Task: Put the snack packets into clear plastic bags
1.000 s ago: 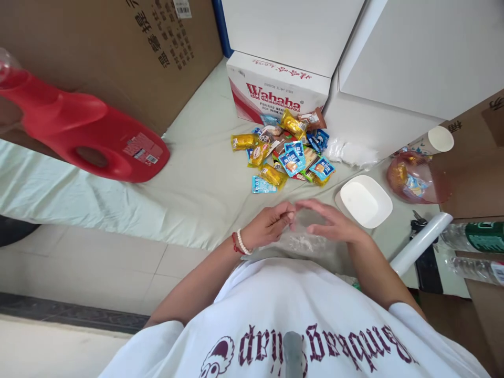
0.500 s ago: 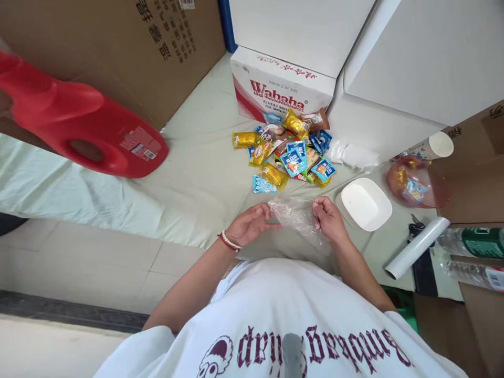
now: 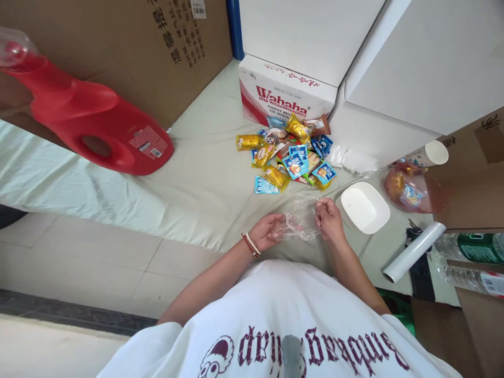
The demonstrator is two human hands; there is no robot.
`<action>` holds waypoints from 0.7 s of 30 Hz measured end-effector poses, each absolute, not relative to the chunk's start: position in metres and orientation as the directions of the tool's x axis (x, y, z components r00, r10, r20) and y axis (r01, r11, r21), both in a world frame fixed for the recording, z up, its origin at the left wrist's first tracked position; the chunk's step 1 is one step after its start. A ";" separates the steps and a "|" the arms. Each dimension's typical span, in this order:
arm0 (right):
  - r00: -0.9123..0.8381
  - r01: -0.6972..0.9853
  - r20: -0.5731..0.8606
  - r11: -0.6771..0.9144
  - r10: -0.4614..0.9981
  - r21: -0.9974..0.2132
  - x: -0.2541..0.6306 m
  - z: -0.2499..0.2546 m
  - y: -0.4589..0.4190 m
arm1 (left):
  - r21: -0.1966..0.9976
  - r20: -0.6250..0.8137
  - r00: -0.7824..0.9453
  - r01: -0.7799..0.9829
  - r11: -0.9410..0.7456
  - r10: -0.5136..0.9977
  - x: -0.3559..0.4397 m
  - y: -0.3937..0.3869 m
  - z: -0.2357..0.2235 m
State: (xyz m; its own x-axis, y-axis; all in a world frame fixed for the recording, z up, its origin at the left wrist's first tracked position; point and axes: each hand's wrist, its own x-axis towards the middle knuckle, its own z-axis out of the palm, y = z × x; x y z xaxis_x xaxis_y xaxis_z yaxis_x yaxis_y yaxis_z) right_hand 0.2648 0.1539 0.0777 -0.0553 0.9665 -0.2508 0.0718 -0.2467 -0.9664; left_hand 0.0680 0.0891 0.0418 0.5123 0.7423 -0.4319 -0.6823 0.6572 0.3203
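My left hand (image 3: pixel 268 231), with a white bead bracelet and a red cord at its wrist, has its fingers closed at the left end of a thin clear plastic piece (image 3: pixel 299 223). Crumpled and see-through, the plastic could be a bag or a disposable glove; I cannot tell which. At its upper right edge, my right hand (image 3: pixel 329 218) pinches it between thumb and fingers. Just beyond both hands lies a heap of small wrapped snacks (image 3: pixel 297 161) in yellow, blue and brown packets. A white bowl (image 3: pixel 366 208) stands right of my right hand.
Behind the snacks is a Wahaha carton (image 3: pixel 289 94), with crumpled white plastic (image 3: pixel 352 159) nearby. A red jug (image 3: pixel 100 128) stands left. On the right are a paper cup (image 3: pixel 435 153), a reddish see-through container (image 3: pixel 421 197), a film roll (image 3: pixel 415 252) and plastic bottles (image 3: pixel 468 247).
My left hand has moved right, closer to my right hand, and now overlaps the plastic's left end. The plastic is bunched between the hands. The camera view has shifted slightly.
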 end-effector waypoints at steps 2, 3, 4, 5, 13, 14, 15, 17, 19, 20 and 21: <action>-0.029 0.079 -0.232 -0.230 0.972 -0.970 0.271 0.078 0.155 | 0.434 -0.450 0.529 -0.574 0.694 0.719 0.066 0.086 0.045; -0.008 0.087 -0.222 -0.220 0.975 -0.972 0.276 0.078 0.155 | 0.491 -0.454 0.516 -0.535 0.687 0.726 0.065 0.083 0.048; 0.018 0.099 -0.215 -0.215 0.976 -0.971 0.281 0.078 0.156 | 0.551 -0.460 0.468 -0.517 0.655 0.755 0.062 0.081 0.051; 0.041 0.115 -0.214 -0.218 0.976 -0.969 0.286 0.079 0.157 | 0.612 -0.466 0.401 -0.497 0.615 0.789 0.057 0.079 0.054; -0.067 0.041 -0.385 -0.383 0.920 -0.923 0.292 0.081 0.169 | 0.789 -0.395 0.012 -0.508 0.346 0.919 0.025 0.081 0.080; -0.048 0.015 -0.396 -0.396 0.917 -0.918 0.285 0.078 0.171 | 0.716 -0.435 0.016 -0.601 0.356 0.900 0.030 0.084 0.081; -0.025 -0.003 -0.404 -0.405 0.914 -0.914 0.279 0.075 0.173 | 0.636 -0.477 0.038 -0.675 0.375 0.878 0.038 0.087 0.081; 0.016 -0.020 -0.411 -0.411 0.911 -0.912 0.270 0.068 0.176 | 0.519 -0.530 0.115 -0.740 0.429 0.840 0.058 0.090 0.078; 0.042 -0.018 -0.401 -0.401 0.915 -0.916 0.266 0.061 0.178 | 0.500 -0.546 0.185 -0.710 0.496 0.817 0.076 0.089 0.074; 0.055 -0.015 -0.397 -0.396 0.916 -0.918 0.266 0.058 0.179 | 0.511 -0.556 0.204 -0.681 0.525 0.806 0.082 0.088 0.073; 0.067 -0.014 -0.395 -0.395 0.916 -0.919 0.269 0.056 0.179 | 0.523 -0.578 0.197 -0.655 0.545 0.792 0.085 0.087 0.071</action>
